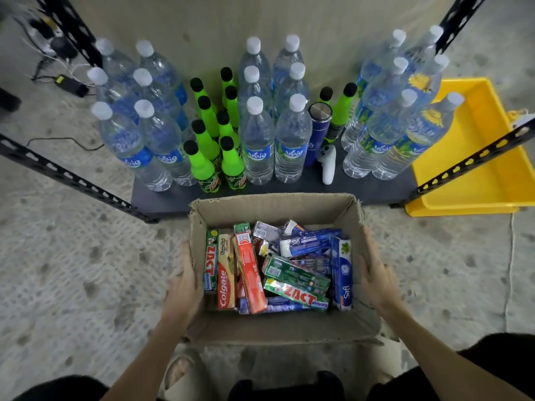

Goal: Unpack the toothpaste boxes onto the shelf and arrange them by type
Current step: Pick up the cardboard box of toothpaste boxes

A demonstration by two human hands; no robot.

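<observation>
In front of the shelf (289, 195), just short of its front edge, sits the open cardboard box (278, 209), held from both sides. Left hand (182, 287) lies against the left wall of the box, fingers fairly straight, pressing flat; thumb hidden, can't tell if it hooks the rim. Right hand (376, 280) mirrors it on the right wall, fingers extended along the cardboard, palm pressing in. Neither hand has a toothpaste box.

Toothpaste boxes (278, 270) are all inside the box, loosely jumbled: Colgate (226, 282) and red carton (249, 273) along the left wall of the box, ZACT (298, 293) diagonal mid-box, blue Safi (343, 276) against the right wall of the box.

Shelf behind the box is packed: water bottles (257, 140), green bottles (202, 166), a blue flask (318, 131), a white controller (328, 166). The only free strip looks to be the front edge, nearest the box.

Step in hand, as I read it: positioning the box before unpacking. Advice:
- Set it flat on the floor, tight to the shelf; squeeze evenly, the walls look soft and torn.
- Pull the top-layer diagonal cartons first so the lower ones don't snag.
- Group by brand as they come out.
- Keep clear of the front-row bottles, which could topple.
</observation>
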